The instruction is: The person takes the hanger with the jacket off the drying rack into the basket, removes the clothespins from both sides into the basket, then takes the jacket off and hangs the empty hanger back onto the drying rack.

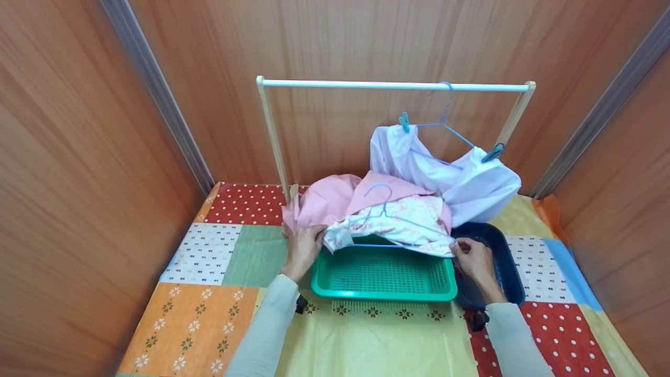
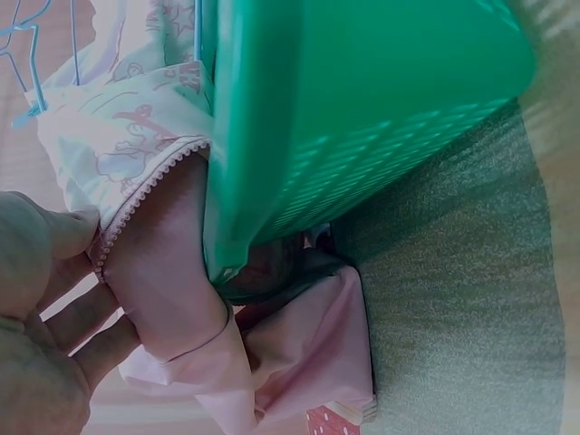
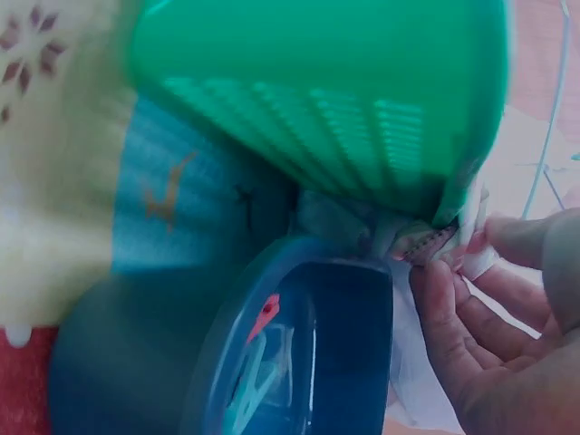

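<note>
A white printed garment [image 1: 426,212] with a trimmed edge lies over the back of the green basket [image 1: 384,294]. On it rests a thin blue hanger [image 1: 386,207], its hook toward the rack and its lower bar across the basket. My left hand [image 1: 304,248] pinches the garment's left end; in the left wrist view the thumb presses the trimmed edge [image 2: 149,186], with the other fingers behind the cloth. At the opposite end, my right hand [image 1: 475,259] pinches the cloth between thumb and fingers, close to the basket's corner. Behind the printed garment bunches pink cloth [image 1: 330,196].
A white rack [image 1: 356,85] stands behind. From it hangs a pale lavender garment [image 1: 445,183] on a blue hanger, held by clothespins [image 1: 493,152]. Beside the basket sits a dark blue tray [image 1: 515,277] with red and teal clothespins [image 3: 249,390]. Wood-grain panels [image 1: 78,183] enclose the sides.
</note>
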A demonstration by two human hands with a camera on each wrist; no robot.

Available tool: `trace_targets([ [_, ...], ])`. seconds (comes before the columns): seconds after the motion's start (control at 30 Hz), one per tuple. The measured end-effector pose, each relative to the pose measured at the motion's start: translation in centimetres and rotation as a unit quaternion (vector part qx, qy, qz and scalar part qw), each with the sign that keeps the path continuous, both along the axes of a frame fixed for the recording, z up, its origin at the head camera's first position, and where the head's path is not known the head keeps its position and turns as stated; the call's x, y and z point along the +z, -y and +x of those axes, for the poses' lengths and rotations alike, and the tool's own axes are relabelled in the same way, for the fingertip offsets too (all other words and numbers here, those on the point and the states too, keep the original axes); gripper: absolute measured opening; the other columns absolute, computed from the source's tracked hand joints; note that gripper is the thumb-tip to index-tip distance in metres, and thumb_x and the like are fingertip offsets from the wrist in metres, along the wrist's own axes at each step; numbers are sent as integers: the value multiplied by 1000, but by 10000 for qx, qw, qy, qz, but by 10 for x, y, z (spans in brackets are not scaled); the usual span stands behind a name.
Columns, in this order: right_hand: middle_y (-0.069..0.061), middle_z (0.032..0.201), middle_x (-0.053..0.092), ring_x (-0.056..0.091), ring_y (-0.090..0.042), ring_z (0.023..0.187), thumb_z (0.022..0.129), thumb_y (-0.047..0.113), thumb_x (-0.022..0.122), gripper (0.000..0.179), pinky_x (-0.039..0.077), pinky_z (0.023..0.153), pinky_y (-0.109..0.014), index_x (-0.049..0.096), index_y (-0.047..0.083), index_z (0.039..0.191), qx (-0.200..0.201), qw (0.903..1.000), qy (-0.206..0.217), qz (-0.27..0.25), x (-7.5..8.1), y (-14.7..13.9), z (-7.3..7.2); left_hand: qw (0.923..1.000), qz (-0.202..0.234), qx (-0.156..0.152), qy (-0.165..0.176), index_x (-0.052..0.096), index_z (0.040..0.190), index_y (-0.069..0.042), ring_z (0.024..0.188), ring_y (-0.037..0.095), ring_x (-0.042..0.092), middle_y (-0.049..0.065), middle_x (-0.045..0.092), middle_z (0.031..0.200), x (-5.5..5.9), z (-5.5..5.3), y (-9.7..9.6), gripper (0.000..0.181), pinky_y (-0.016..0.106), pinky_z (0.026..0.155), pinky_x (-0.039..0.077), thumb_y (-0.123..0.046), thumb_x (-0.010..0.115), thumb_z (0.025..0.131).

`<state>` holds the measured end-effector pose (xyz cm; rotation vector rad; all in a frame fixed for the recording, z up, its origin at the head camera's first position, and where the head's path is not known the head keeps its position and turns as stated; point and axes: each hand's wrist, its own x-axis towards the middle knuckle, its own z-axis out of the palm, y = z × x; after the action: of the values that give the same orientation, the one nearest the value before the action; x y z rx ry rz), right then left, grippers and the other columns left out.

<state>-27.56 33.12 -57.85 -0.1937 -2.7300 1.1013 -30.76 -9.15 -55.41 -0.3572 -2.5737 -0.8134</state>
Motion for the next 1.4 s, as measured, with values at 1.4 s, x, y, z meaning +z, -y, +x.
trace_targets([
  [1.4,-8,110,62,59,-7,91,95,18,66,45,52,79,-19,55,4,136,229,9698,488,-2378,2,2,4,9998,139,-48,141,76,110,-10,92,22,73,9,77,100,-2,3,4,19,43,82,58,-11,65,94],
])
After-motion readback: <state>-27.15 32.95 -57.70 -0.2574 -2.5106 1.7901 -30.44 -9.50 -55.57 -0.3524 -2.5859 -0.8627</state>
